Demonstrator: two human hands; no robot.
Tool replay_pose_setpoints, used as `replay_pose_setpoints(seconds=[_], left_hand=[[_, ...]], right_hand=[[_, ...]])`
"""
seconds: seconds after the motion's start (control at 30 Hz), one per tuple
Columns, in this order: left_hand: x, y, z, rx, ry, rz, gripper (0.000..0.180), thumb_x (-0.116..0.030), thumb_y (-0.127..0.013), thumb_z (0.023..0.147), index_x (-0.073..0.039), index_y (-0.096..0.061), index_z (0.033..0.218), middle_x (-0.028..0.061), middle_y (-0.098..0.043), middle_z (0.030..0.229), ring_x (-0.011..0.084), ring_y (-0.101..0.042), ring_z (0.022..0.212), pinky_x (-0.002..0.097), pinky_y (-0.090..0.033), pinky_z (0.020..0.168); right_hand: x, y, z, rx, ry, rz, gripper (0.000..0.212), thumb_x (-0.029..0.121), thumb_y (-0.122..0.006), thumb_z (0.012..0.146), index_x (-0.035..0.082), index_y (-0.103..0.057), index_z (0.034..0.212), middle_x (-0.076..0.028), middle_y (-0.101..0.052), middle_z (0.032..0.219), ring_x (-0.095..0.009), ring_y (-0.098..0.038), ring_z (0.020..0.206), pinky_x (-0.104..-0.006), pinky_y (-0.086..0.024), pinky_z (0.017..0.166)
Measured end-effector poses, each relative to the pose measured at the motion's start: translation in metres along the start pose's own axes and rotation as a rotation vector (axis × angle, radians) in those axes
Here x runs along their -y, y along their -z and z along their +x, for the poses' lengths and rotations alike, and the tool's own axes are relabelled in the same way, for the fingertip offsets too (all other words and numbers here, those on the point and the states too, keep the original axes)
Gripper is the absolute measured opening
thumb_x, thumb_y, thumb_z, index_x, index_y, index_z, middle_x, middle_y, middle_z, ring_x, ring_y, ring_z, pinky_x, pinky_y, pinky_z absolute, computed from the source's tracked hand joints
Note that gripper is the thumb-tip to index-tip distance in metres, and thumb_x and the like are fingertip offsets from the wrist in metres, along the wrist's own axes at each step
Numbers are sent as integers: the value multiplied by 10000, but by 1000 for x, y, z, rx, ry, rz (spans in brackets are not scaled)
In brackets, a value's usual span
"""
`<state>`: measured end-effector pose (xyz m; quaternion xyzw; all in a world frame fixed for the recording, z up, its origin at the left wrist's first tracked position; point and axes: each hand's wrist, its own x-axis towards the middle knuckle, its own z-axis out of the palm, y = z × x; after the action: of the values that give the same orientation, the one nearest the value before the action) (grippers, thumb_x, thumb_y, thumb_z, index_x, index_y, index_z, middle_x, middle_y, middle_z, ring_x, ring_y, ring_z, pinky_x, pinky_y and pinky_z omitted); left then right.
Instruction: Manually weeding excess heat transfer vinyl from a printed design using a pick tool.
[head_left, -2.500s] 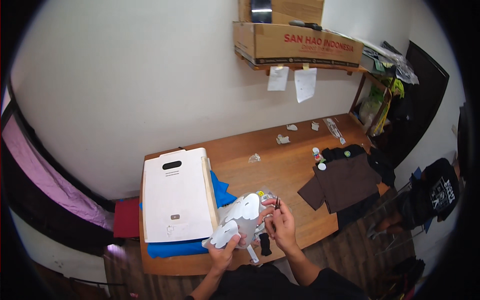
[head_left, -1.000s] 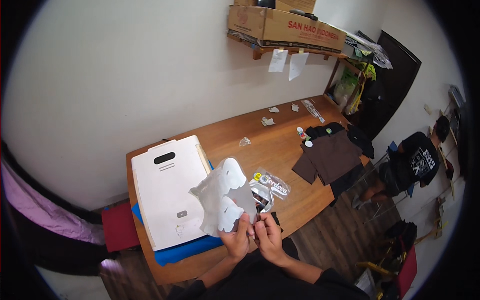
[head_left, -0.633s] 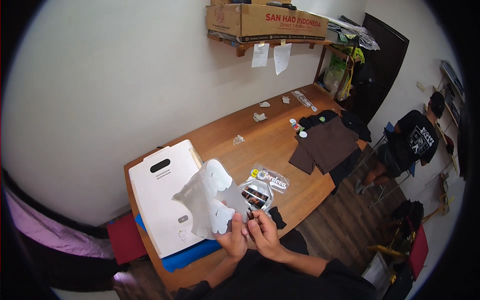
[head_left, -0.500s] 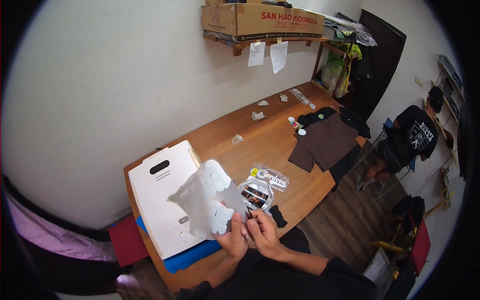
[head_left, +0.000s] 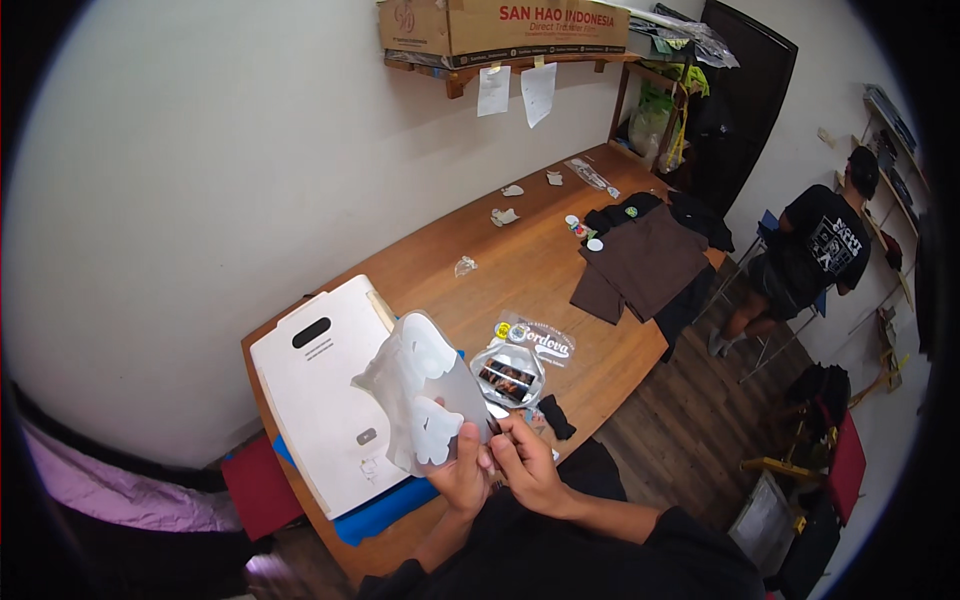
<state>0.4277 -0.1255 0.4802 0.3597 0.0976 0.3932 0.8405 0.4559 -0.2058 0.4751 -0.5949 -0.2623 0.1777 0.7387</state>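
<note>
My left hand (head_left: 464,482) grips the lower edge of a translucent film sheet (head_left: 400,385) with white shapes on it, thumb on top. The sheet is held up in front of the white flat-topped machine (head_left: 300,385). At the film's right edge my right hand (head_left: 530,472) is closed on a narrow dark tool, seemingly scissors (head_left: 492,425), mostly hidden by the fingers. Both hands are close together. Just beyond them lie a roll of shiny tape or film (head_left: 508,378) and a clear printed sheet (head_left: 540,340), with a black cloth piece (head_left: 556,417) beside them.
Brown and black folded garments (head_left: 645,262) lie on the far right of the wooden table (head_left: 430,285). Several film scraps (head_left: 505,216) are scattered toward the wall. A cardboard box (head_left: 520,30) sits on a shelf above. Another person (head_left: 825,235) sits on the right, facing away.
The view has shifted slightly, so the surroundings sit a little left and higher. The film's left part has swung slightly inward; both hands keep their grip.
</note>
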Motion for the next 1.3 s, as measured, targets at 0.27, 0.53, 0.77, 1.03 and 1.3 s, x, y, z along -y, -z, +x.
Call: replay_pose_setpoints(seconds=[0.27,0.53,0.77,1.03,1.3], left_hand=[[3,-2,-2,-2,-45,21,472,10,-565,854,44,-339,1267,54,-509,776,78,-451,496,204,-392,463],[8,2,-1,14,-65,3,469,16,-570,848,44,-343,1258,62,-511,795,83,-455,506,213,-408,476],[13,3,2,29,-65,17,479,34,-583,834,52,-348,1251,79,-525,816,91,-469,512,217,-411,476],[10,-2,2,10,-88,77,462,38,-583,830,57,-359,1234,83,-529,793,91,-470,500,214,-405,461],[12,-1,1,-12,-77,84,471,26,-602,821,61,-361,1225,77,-528,786,84,-463,487,211,-398,451]], right_hand=[[7,1,1,-7,8,20,148,110,-443,942,-17,-506,986,-17,-536,719,-51,-482,650,-198,-401,574],[5,7,5,18,-9,11,171,135,-445,946,-18,-514,976,-12,-527,709,-40,-468,648,-192,-388,564],[15,11,9,7,-9,-45,178,146,-453,945,-18,-517,969,-11,-519,699,-34,-449,642,-191,-374,556],[17,11,11,-11,15,-101,177,141,-456,941,-22,-520,967,-22,-532,697,-49,-475,646,-207,-390,563],[16,12,10,-17,9,-96,179,146,-465,937,-20,-525,966,-30,-535,699,-49,-478,650,-209,-391,566]])
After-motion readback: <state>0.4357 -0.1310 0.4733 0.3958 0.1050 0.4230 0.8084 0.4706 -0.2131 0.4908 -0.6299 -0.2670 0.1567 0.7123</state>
